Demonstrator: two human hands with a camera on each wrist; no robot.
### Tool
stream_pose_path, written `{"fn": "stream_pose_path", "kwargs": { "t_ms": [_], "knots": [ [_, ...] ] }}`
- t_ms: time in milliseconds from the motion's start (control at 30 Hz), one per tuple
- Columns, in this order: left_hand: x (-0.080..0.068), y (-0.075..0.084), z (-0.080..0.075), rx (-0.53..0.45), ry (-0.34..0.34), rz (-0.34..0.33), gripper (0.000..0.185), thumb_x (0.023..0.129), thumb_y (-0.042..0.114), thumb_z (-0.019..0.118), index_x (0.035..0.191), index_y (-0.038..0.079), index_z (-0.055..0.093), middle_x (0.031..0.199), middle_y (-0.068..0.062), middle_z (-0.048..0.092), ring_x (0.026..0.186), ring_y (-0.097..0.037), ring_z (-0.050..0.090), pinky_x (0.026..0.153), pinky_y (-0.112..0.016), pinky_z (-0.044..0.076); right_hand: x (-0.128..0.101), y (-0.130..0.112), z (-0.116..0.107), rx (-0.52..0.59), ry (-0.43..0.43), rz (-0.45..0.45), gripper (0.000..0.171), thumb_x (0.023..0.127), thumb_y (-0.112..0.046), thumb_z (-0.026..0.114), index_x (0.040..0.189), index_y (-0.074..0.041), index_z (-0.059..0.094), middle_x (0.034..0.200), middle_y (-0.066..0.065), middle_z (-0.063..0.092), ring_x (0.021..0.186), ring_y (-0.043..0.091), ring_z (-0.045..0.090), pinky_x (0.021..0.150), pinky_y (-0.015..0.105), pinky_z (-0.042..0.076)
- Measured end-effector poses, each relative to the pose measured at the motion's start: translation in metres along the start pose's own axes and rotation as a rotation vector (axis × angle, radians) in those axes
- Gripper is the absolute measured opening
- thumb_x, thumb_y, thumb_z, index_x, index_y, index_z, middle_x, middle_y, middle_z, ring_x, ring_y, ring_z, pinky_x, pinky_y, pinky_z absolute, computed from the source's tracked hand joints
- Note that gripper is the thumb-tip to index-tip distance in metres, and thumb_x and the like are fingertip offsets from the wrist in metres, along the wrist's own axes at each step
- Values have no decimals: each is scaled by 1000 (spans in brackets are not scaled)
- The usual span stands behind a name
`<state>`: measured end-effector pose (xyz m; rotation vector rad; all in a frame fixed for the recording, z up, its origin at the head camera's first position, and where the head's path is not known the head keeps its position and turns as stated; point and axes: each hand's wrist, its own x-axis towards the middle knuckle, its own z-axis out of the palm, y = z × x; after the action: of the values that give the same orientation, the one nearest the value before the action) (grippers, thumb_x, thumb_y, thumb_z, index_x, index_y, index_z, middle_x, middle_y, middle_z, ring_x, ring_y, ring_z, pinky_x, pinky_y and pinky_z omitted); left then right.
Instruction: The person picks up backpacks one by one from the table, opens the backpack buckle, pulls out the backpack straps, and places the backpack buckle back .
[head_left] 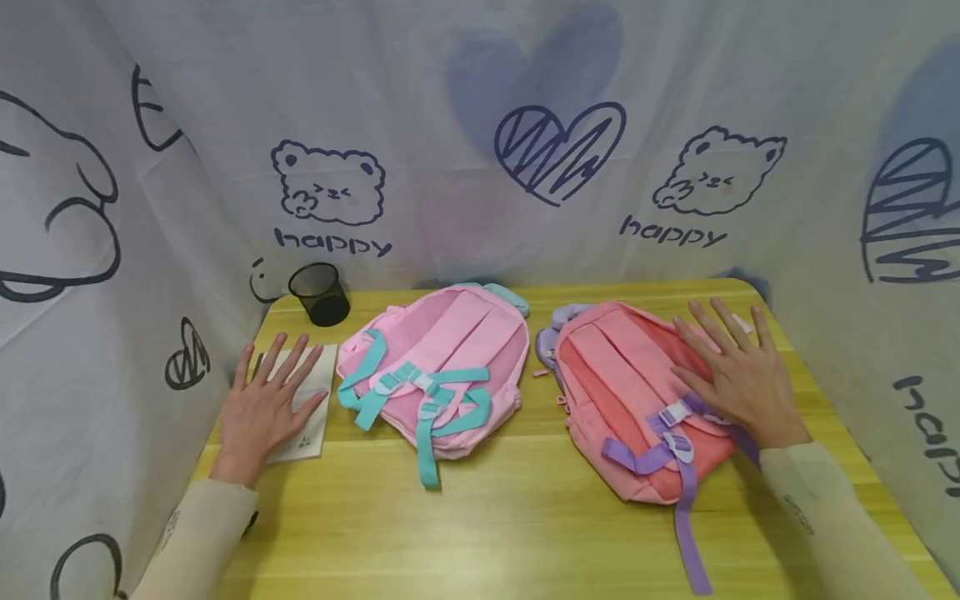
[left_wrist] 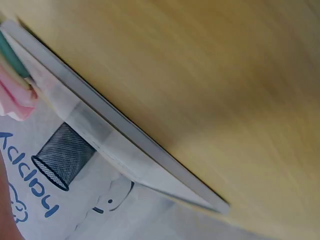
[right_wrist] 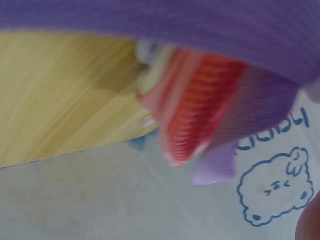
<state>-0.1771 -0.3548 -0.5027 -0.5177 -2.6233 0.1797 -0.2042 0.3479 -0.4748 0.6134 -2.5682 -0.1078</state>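
Note:
With fingers spread, my left hand [head_left: 268, 410] is over a white book [head_left: 315, 437] at the table's left side. The book's thick edge [left_wrist: 120, 122] crosses the left wrist view. My right hand [head_left: 738, 379], fingers also spread, overlaps the right side of a coral backpack [head_left: 615, 367] with purple straps [head_left: 686, 492]. One purple strap [right_wrist: 200, 25] blurs across the top of the right wrist view. Between the hands lies a pink backpack [head_left: 480, 333] with teal straps [head_left: 426, 450]. Both backpacks lie with their strap sides up. Neither hand grips anything.
A black mesh pen holder [head_left: 319, 296] stands at the back left, behind the book. White curtains with drawn bears and hearts [head_left: 562, 154] enclose the wooden table [head_left: 480, 533] at the back and both sides. A small white piece [head_left: 742, 323] lies near the right hand's fingertips.

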Motion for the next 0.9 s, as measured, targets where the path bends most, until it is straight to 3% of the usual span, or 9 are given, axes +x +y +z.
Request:
{"fn": "stream_pose_path", "kwargs": {
  "t_ms": [133, 233, 367, 533, 700, 900],
  "knots": [
    [4, 9, -4, -11, 90, 27, 69, 101, 58, 35, 160, 23, 40, 172, -1, 25, 159, -31, 21, 129, -58, 9, 7, -11, -9, 20, -6, 1, 82, 99, -74, 26, 163, -24, 32, 174, 5, 20, 163, 24, 5, 129, 58, 0],
    [9, 20, -7, -24, 187, 32, 66, 100, 55, 39, 157, 22, 46, 167, -4, 37, 154, -33, 33, 127, -59, 17, 17, -24, -20, 40, -29, 9, 80, 100, -72, 27, 164, -24, 30, 174, 4, 20, 163, 22, 1, 129, 56, -1],
    [18, 36, -11, -70, 221, -18, 64, 104, 57, 35, 156, 22, 47, 160, -8, 48, 144, -37, 44, 122, -60, 26, 32, -41, -29, 92, 76, -32, 80, 101, -72, 25, 162, -22, 37, 173, 2, 22, 162, 23, 8, 129, 57, 5],
    [32, 53, -14, -177, 182, -94, 62, 103, 53, 41, 156, 21, 47, 151, -12, 55, 136, -38, 49, 114, -61, 35, 52, -65, -38, 160, 214, -86, 76, 102, -69, 29, 156, -18, 46, 167, 8, 37, 160, 25, 19, 129, 57, 9],
    [39, 68, -15, -308, 107, -155, 65, 97, 42, 59, 156, 21, 44, 147, -12, 56, 133, -38, 50, 109, -60, 38, 69, -94, -42, 218, 235, -98, 76, 102, -69, 33, 156, -18, 47, 163, 10, 42, 159, 27, 24, 128, 57, 13],
    [45, 78, -15, -423, 37, -210, 61, 98, 37, 63, 154, 18, 46, 145, -15, 57, 133, -39, 50, 109, -63, 37, 88, -133, -41, 302, 174, -91, 76, 102, -70, 32, 157, -20, 45, 163, 10, 42, 156, 30, 27, 129, 55, 12]
  ]
}}
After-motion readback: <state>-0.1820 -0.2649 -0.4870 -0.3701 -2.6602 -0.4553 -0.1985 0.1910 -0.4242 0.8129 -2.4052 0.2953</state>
